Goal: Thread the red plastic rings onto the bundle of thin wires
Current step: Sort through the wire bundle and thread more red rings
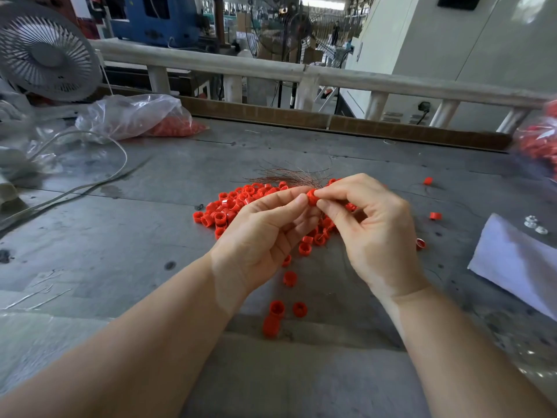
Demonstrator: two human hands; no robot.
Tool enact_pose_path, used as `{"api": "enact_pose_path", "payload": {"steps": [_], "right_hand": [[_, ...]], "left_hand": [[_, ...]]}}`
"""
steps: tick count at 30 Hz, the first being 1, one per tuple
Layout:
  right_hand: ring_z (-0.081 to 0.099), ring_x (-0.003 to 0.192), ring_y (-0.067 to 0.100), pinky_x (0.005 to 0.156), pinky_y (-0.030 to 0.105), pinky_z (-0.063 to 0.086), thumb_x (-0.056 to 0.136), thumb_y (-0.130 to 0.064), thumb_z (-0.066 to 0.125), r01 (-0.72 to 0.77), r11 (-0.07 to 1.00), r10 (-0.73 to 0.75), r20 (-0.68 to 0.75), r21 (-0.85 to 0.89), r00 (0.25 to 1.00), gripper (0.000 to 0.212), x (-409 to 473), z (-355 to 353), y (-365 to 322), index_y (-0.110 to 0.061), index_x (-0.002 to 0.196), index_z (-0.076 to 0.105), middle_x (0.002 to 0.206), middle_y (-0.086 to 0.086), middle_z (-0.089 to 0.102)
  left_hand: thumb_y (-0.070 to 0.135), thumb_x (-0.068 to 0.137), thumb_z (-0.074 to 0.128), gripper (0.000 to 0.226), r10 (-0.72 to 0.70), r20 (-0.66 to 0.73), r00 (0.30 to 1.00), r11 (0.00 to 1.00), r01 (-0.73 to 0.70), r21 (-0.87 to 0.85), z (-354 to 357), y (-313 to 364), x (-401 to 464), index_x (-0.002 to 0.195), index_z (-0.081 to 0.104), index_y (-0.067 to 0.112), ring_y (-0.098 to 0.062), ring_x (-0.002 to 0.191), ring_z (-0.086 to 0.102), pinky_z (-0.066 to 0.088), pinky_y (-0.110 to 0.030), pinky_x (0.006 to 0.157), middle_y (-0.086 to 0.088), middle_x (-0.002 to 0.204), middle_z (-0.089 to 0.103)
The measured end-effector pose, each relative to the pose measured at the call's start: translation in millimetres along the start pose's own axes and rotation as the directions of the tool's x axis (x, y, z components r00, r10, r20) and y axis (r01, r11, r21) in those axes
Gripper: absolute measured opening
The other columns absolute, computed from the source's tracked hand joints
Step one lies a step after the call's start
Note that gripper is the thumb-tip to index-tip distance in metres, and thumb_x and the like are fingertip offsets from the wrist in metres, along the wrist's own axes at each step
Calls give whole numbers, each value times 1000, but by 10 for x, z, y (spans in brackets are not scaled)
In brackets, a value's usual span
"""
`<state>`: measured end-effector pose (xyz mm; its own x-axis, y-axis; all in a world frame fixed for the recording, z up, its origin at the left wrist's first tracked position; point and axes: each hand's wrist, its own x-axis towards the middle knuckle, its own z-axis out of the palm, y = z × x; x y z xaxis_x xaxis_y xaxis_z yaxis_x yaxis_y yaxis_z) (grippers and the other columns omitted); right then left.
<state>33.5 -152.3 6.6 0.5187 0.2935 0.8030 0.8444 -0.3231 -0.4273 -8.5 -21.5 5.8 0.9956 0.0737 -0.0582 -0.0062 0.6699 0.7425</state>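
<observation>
A pile of small red plastic rings [229, 206] lies on the grey worktable [126, 224], with loose ones scattered toward me. My left hand [265, 233] and my right hand [370, 224] meet above the pile. Both pinch one red ring [312, 197] between thumbs and fingertips. A bundle of thin coppery wires [286, 175] fans out to the left behind my fingertips; where it is held is hidden by my fingers. I cannot tell whether the wires pass through the ring.
A clear bag of red rings [141, 119] lies at the back left beside a fan [45, 52]. Another bag of rings [539, 143] is at the right edge. White paper [518, 263] and small white nuts [533, 223] lie right. Cables [90, 182] cross the left.
</observation>
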Motion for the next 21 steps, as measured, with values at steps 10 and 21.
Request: {"api": "enact_pose_path", "payload": {"steps": [10,21], "right_hand": [[57,75,7,73,10,41,81,-2,68,39,999,-37,32,-37,999,4,24,-53,14,-4,81,72,79,1,64],[56,74,8,71,10,40,81,0,69,43,998,-42,32,-40,999,4,25,-55,7,-3,79,70,77,3,63]], "left_hand": [[6,69,58,25,-41,26,999,999,40,31,4,15,-22,92,67,2,-8,59,66,56,-18,60,-7,68,69],[10,73,57,23,-93,102,990,995,89,42,4,21,-47,93,68,6,-12,66,69,58,-21,66,-7,71,69]]}}
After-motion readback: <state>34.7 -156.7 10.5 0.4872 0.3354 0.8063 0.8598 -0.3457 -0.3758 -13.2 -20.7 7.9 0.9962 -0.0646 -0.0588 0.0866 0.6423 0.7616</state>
